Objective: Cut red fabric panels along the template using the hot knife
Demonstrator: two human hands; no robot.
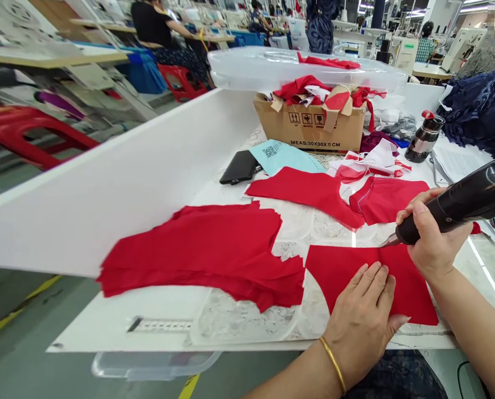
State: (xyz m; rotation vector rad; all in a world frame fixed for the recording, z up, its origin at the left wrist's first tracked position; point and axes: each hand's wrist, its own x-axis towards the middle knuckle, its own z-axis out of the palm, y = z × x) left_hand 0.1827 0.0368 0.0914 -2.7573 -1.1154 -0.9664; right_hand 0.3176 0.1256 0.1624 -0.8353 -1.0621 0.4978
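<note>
My left hand [366,316], with a gold bangle at the wrist, lies flat on a red fabric piece [326,263] near the table's front edge. Its fingers are stretched out. My right hand [434,238] is wrapped round a black handheld tool [467,194], whose pointed metal tip touches or hovers at the back edge of that fabric, just beyond my left fingertips. To the left lies a stack of red fabric pieces [197,252]. Behind are more red cut pieces [305,191].
A cardboard box [309,124] of scraps stands at the back, near a blue paper [286,158], a black pouch [239,167] and a dark bottle [425,137]. A white panel [106,205] borders the left. Dark blue fabric [480,108] is heaped at right. People sit beyond.
</note>
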